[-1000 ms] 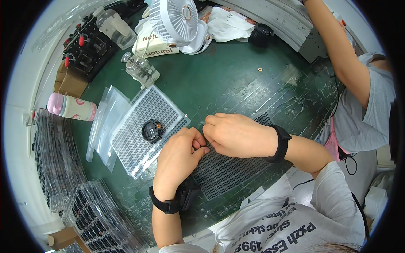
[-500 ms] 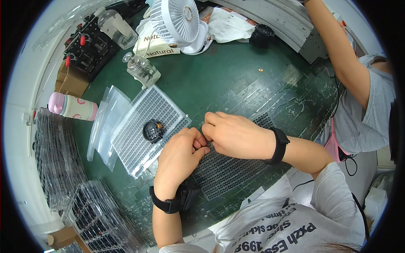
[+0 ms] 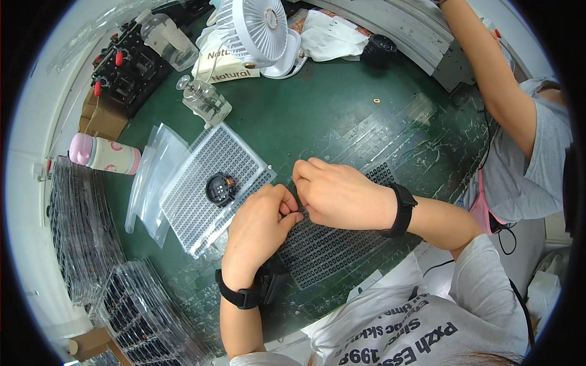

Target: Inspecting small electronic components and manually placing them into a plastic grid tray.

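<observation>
My left hand (image 3: 259,216) and my right hand (image 3: 336,192) meet over a sheet of small black ring-shaped parts (image 3: 336,253) on the green table. Both hands are closed, with fingertips nearly touching; whatever they pinch is hidden by the fingers. Left of my left hand lies a pale sheet of small dark parts (image 3: 183,204) in clear film. A round black part with an orange spot (image 3: 221,190) rests on that pale sheet. Each wrist wears a black band.
Clear plastic sleeves (image 3: 155,183), a pump bottle (image 3: 207,100) and a pink-capped flask (image 3: 105,154) stand or lie to the left. Stacked clear trays (image 3: 146,311) fill the lower left. A white fan (image 3: 259,33) is at the back. Another person's arm (image 3: 494,79) reaches in at right.
My right hand's fingers have shifted very slightly. Otherwise both hands stay in the same place, and the things on the table have not moved.
</observation>
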### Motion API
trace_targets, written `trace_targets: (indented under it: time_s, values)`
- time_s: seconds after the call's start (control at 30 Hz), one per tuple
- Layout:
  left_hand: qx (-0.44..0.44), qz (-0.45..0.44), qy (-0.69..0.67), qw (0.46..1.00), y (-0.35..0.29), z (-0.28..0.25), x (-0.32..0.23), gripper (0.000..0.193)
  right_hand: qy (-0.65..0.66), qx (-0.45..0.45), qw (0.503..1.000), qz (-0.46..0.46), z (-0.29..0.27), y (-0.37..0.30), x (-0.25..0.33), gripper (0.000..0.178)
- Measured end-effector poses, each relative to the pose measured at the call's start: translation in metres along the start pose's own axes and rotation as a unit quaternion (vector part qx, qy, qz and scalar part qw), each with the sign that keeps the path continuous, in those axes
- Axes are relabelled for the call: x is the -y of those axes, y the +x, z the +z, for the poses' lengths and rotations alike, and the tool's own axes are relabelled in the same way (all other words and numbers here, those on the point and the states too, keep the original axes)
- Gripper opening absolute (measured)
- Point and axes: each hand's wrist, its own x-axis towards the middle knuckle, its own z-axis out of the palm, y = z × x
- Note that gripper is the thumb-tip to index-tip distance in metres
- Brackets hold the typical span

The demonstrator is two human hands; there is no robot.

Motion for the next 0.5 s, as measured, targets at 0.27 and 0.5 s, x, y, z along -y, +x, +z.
trace_targets:
  time_s: [0.27, 0.5]
  values:
    - [0.001, 0.018, -0.003, 1.000, 0.0001, 0.0004, 0.0014, 0.021, 0.045, 0.037, 0.998, 0.025, -0.0070, 0.0024, -0.0031, 0.011]
    - [0.000, 0.018, 0.005, 1.000, -0.0011, 0.0001, 0.0001, 0.021, 0.045, 0.035, 0.998, 0.036, -0.0071, 0.0021, -0.0013, 0.010]
